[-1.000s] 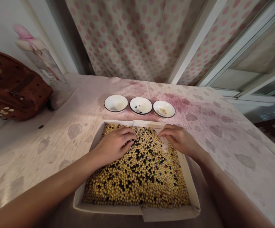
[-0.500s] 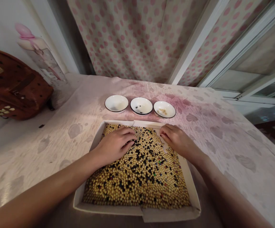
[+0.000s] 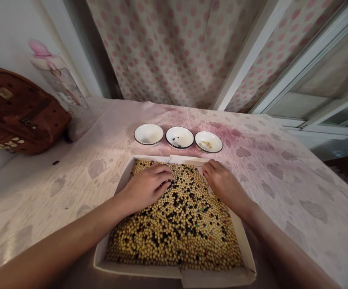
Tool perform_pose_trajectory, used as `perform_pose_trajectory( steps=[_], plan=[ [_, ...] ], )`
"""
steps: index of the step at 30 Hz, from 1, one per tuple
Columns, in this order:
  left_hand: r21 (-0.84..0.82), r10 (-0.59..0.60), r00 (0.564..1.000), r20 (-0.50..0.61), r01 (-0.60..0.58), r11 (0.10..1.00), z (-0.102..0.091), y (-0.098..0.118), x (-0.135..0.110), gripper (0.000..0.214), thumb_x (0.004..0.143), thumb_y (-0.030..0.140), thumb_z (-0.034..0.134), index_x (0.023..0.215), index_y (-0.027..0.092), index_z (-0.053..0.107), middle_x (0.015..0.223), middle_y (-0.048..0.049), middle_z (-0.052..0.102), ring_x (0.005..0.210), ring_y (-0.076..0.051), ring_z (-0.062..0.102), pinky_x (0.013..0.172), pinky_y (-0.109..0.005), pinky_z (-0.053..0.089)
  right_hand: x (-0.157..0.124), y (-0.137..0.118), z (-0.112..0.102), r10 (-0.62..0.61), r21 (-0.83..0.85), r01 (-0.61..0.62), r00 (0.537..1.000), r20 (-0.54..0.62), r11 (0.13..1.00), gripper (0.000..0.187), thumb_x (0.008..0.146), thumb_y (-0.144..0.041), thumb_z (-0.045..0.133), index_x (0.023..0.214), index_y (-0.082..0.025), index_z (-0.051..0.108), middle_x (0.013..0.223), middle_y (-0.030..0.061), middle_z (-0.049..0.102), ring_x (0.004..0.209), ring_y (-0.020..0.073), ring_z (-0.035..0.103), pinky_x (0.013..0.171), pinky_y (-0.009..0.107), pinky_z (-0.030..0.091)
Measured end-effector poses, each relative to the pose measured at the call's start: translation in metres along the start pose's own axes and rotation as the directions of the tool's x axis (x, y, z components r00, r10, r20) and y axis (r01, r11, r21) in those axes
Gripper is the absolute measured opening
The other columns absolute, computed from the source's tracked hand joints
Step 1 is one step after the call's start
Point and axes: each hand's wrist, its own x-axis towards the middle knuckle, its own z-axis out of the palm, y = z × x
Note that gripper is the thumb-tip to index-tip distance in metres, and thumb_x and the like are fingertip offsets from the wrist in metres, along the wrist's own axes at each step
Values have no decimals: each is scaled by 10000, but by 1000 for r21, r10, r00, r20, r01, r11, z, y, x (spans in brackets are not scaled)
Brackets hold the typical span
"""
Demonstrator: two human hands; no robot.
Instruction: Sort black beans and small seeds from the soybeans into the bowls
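Observation:
A shallow cardboard box (image 3: 249, 257) in front of me holds a layer of yellow beans (image 3: 149, 249) mixed with black beans (image 3: 161, 237) and a few green and red bits. My left hand (image 3: 151, 182) rests over the beans at the back left, palm down, its curved fingers a little apart. Over the box's back right corner is my right hand (image 3: 220, 176). Its fingers are curled together near a bare patch of the bottom; whether a bean is between them is hidden.
Three white dark-rimmed bowls stand in a row behind the box: the left bowl (image 3: 149, 134), the middle bowl (image 3: 174, 130) with a few black beans, and the right bowl (image 3: 216, 145) with some yellow pieces. A brown backpack (image 3: 20, 108) and a pink-topped bottle (image 3: 53, 72) are at the left.
The view has tilted slightly, so everything sits a little lower. My right hand's fingers have curled in a bit more. My left hand stays in about the same place on the beans.

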Motion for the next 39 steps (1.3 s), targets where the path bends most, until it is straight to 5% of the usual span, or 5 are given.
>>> perform_pose_trajectory(
  steps=[19,24,30,34,39],
  plan=[
    [-22,-9,1000,0,9,1000,3,0,0,239,986,152,523,1128,200,710,1183,-76,684,1101,-236,638,972,-440,570,-2,-2,4,2,-65,1,999,50,998,208,945,-4,452,907,-170,572,957,121,600,887,257,598,790,387,528],
    [-11,-5,1000,-5,5,1000,3,-1,0,226,996,172,521,1113,200,712,1181,-74,687,1099,-242,639,967,-443,571,3,3,-8,52,184,-22,986,-160,983,153,1002,-117,446,911,-209,527,897,54,576,777,198,583,715,334,475],
    [-19,5,1000,-3,-6,1000,2,0,1,229,1001,172,515,1107,193,718,1163,-80,689,1081,-236,642,971,-444,568,22,44,-1,258,254,-155,858,-445,955,76,925,-194,522,957,-215,587,895,39,604,711,184,594,663,317,446],
    [-23,0,1000,-2,0,1000,2,1,1,227,993,160,524,1101,199,720,1153,-78,692,1073,-232,646,959,-432,568,30,66,13,367,369,-208,820,-439,906,84,877,-223,536,903,-212,615,840,29,635,655,171,591,649,311,453],
    [-17,-1,1000,-2,1,1000,4,0,1,221,990,163,528,1091,201,721,1156,-75,694,1074,-232,648,965,-430,564,30,73,18,362,404,-189,838,-409,895,170,899,-256,510,936,-209,669,920,54,672,710,180,605,683,324,472]
  ],
)
